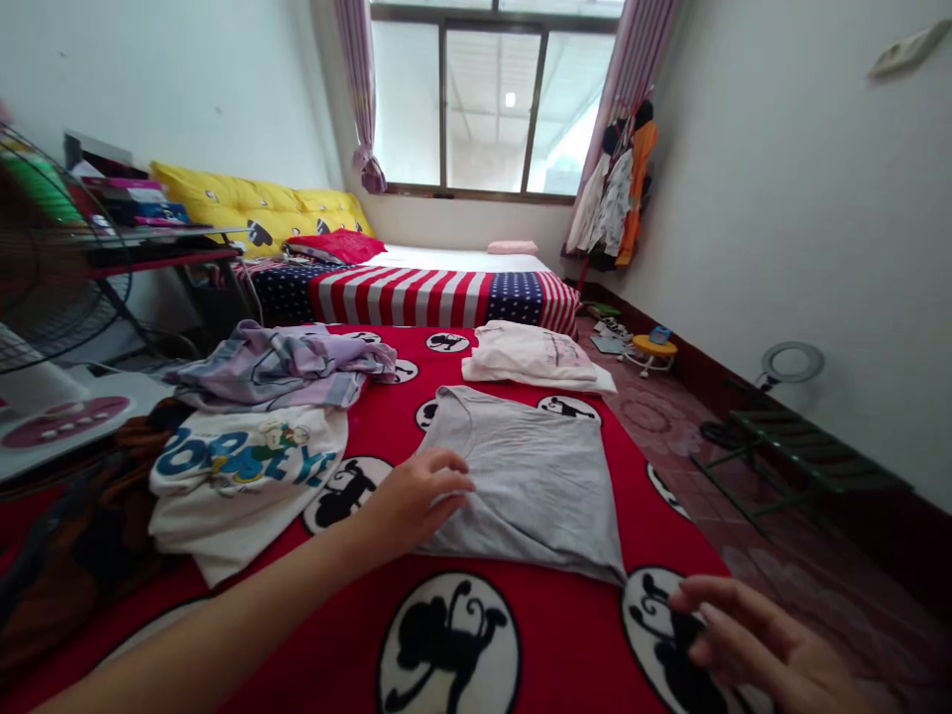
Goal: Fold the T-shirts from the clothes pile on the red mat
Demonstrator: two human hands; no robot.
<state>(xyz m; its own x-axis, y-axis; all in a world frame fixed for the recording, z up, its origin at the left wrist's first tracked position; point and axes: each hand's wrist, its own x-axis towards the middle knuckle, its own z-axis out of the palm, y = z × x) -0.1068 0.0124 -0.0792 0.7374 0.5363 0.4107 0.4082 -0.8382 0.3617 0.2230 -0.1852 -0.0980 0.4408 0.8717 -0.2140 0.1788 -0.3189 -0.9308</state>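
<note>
A grey shirt (532, 476), folded into a rough square with light creases, lies on a red blanket (565, 635) patterned with black monkeys in white circles. Over the shirt's left edge is my left hand (423, 496), its fingers loosely bent and apart, holding nothing; whether the fingertips touch the cloth I cannot tell. Off the shirt's near right corner, my right hand (773, 645) hovers with thumb and fingers parted and nothing between them. Behind the grey shirt rests a stack of folded white clothes (532, 357).
To the left lie a white printed shirt (253, 476), a crumpled plaid garment (275, 362) and dark brown clothes (111, 535). A fan (59, 258) stands at far left. On the floor at right are a green folding bench (810, 451) and a yellow stool (654, 347).
</note>
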